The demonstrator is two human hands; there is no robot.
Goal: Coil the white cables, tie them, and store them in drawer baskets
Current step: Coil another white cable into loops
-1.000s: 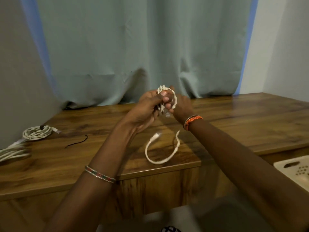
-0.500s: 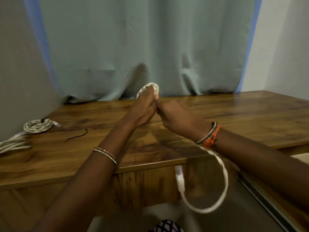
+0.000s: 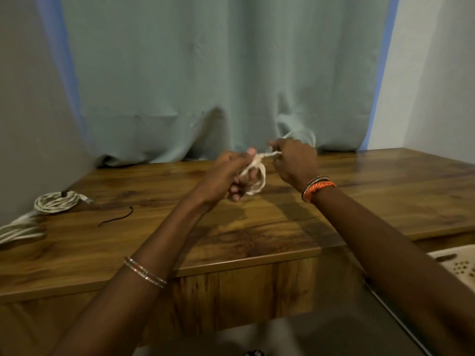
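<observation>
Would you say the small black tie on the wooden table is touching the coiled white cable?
Apart: the head view shows bare wood between black tie and coiled cable.

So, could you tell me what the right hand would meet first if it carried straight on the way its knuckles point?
Probably the curtain behind the desk; the right hand points away, up-left, though depth is unclear.

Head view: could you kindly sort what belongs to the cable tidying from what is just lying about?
Job:
- cable, gripped by left hand and right hand
- tied coil
- loose cables
- black tie
- basket

Lying about:
- curtain
- table, a work surface only
</observation>
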